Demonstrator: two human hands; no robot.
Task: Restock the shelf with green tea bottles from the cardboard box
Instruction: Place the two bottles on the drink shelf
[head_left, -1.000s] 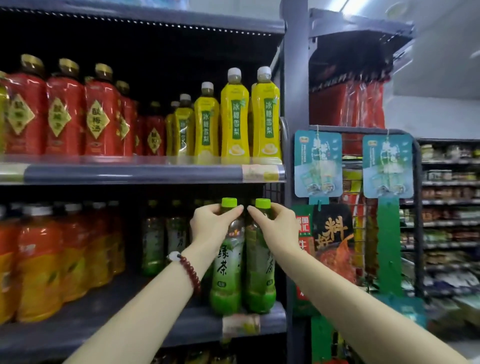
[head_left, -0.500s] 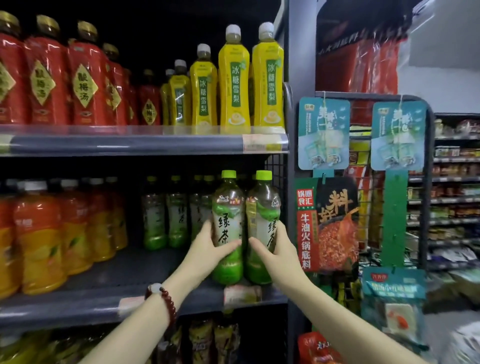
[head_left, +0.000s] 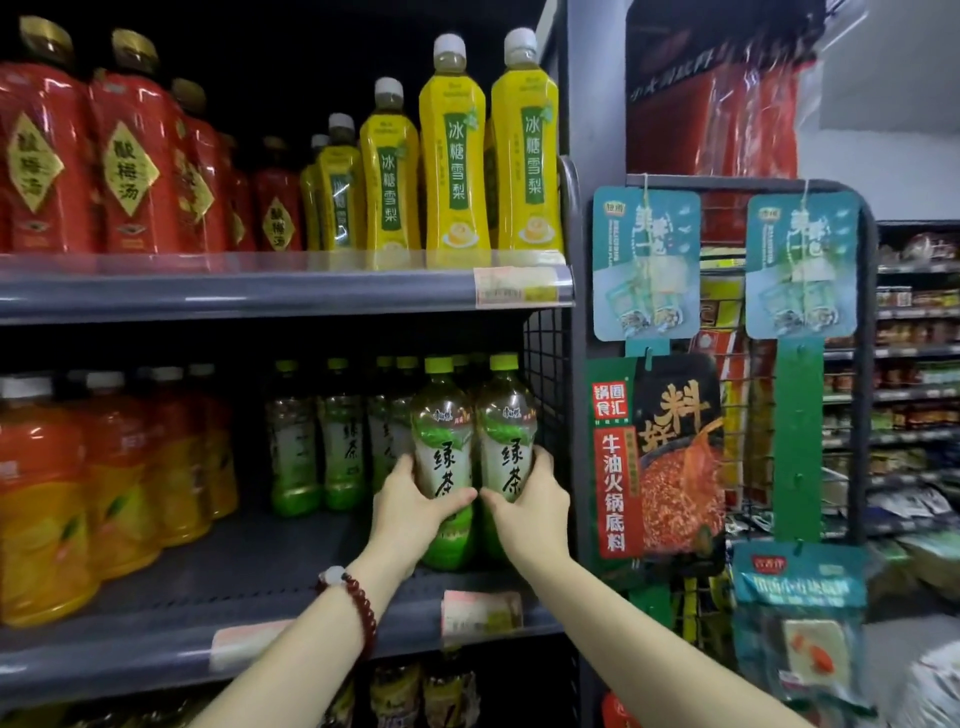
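Observation:
Two green tea bottles stand side by side at the right end of the middle shelf (head_left: 156, 618). My left hand (head_left: 410, 506) wraps the lower body of the left green tea bottle (head_left: 442, 441). My right hand (head_left: 535, 501) grips the right green tea bottle (head_left: 506, 431) at the same height. Both bottles are upright with their bases on the shelf, labels facing me. Several more green tea bottles (head_left: 317, 441) stand in rows behind and to the left. The cardboard box is out of view.
Orange drink bottles (head_left: 78, 478) fill the shelf's left part. Red bottles (head_left: 119, 156) and yellow bottles (head_left: 452, 156) stand on the shelf above. A wire grille (head_left: 545, 374) closes the shelf's right end. A hanging rack with sauce packets (head_left: 670, 457) stands to the right.
Both hands slid down from the bottle caps to the lower bodies. The two bottles went deeper onto the shelf and turned so their labels face forward. The camera tilted up.

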